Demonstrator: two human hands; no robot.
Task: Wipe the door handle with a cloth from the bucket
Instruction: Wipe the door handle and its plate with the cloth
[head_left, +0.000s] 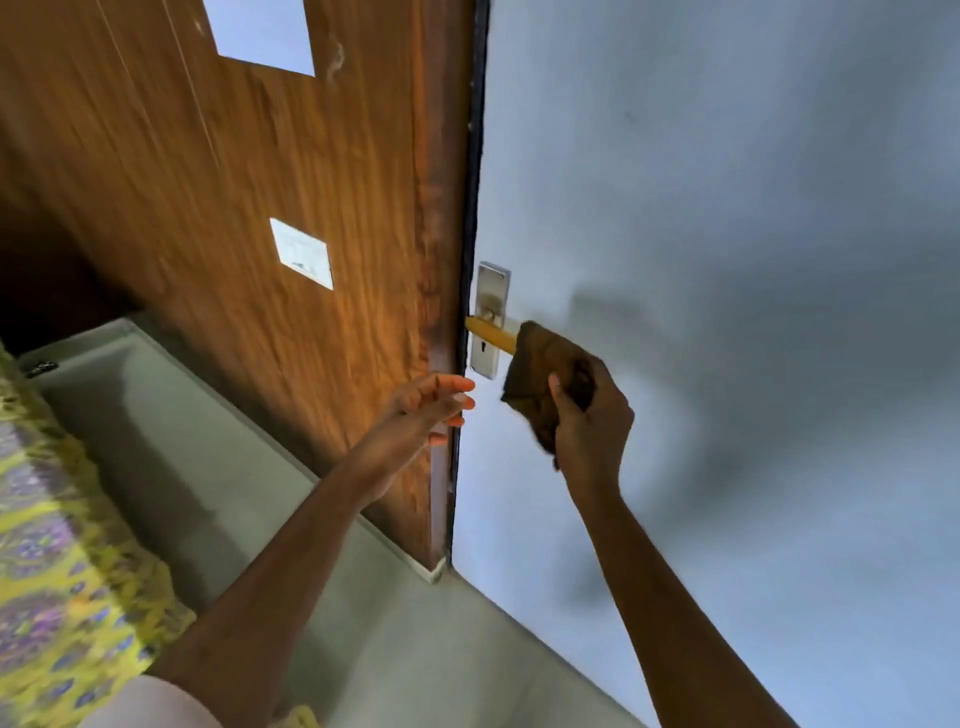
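Observation:
A yellow lever door handle (491, 333) sticks out from a silver plate (488, 317) with a keyhole, on a pale grey door (727, 260). My right hand (589, 421) grips a folded brown cloth (545, 371), whose top edge covers the outer end of the handle. My left hand (434, 405) hovers with fingers apart at the door's edge, just below and left of the plate, holding nothing. No bucket is in view.
A wood-grain panel (260, 208) with a white wall switch (302, 253) stands left of the door's dark edge. Grey floor (208, 467) runs below it. A yellow and purple patterned fabric (47, 571) fills the lower left corner.

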